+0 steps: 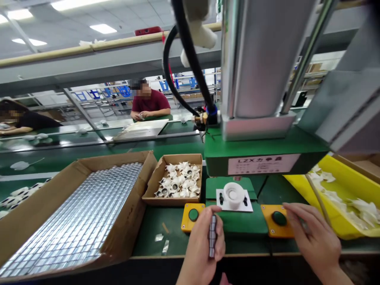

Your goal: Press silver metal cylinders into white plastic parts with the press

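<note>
My left hand (202, 241) is closed around a short stack of grey metal cylinders (212, 236), just in front of the left button box (185, 225) with its green button. At the right, my right hand (314, 233) is beside the other yellow button box (285, 229). Its thumb and fingertips come close together; whatever may lie between them cannot be made out. Between the hands stands a round white fixture (233, 194) on a white plate, under the green head of the press (261, 152).
A large cardboard box (127, 233) of silver metal pieces lies at left. Beside it, a smaller carton (166, 201) holds white parts, some with dark rings. A yellow bin (335, 225) at right holds white pieces. Two people sit across the line.
</note>
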Motion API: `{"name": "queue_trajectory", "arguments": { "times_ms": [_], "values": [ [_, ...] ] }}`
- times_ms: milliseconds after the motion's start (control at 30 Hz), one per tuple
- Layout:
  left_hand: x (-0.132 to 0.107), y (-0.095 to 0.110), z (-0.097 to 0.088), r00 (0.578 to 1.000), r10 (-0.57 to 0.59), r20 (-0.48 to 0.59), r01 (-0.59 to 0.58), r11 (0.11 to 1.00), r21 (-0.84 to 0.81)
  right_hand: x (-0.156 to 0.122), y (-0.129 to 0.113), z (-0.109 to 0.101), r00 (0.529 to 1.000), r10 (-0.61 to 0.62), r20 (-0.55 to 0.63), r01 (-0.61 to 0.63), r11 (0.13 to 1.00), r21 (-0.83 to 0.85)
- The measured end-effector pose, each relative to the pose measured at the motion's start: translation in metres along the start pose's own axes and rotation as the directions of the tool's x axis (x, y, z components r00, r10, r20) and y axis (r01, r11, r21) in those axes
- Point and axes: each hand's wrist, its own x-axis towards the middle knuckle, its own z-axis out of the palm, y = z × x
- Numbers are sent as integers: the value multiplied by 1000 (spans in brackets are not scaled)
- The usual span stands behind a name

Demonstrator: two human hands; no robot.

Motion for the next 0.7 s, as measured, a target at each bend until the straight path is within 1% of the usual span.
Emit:
{"name": "queue_trajectory", "arguments": {
  "times_ms": [67,100,133,167,233,267,300,333,367,433,500,533,567,600,667,700],
  "values": [
    [6,4,16,999,15,39,-21,985,169,-13,20,-1,987,131,-95,-135,990,-39],
    [10,7,24,998,30,59,-44,963,265,-19,30,0,972,203,-118,-209,977,-42],
    [15,11,32,995,52,80,-78,931,358,-23,39,2,949,292,-116,-297,954,-30],
    [19,14,39,991,82,106,-121,890,439,-27,47,4,917,387,-92,-389,921,-7],
    [28,19,53,977,145,153,-206,813,545,-30,59,8,832,554,11,-554,831,37],
    [33,20,58,973,168,159,-229,791,567,-30,62,10,792,606,70,-610,790,56],
    [36,20,61,972,179,150,-233,785,574,-29,63,12,767,630,122,-640,765,72],
    [38,19,63,975,183,127,-222,794,566,-27,62,13,760,630,161,-647,758,83],
    [39,18,64,978,188,91,-207,809,551,-24,60,13,768,611,193,-634,768,92],
    [37,16,60,978,206,21,-186,830,525,-19,50,13,807,546,224,-579,806,122],
    [33,17,52,959,284,-18,-225,795,564,-14,40,14,846,487,214,-520,844,133],
    [31,19,45,936,350,-21,-266,747,609,-12,36,14,858,473,201,-502,855,132],
    [31,22,38,904,425,-32,-294,677,675,-11,32,14,865,466,185,-492,861,129],
    [31,24,31,873,484,-51,-286,595,751,-9,28,13,871,462,169,-484,866,125],
    [33,28,15,789,610,-77,-213,389,897,-5,23,5,889,432,154,-451,884,122],
    [35,29,8,757,650,-72,-161,291,943,0,23,-3,900,410,146,-428,894,128]
  ]
}}
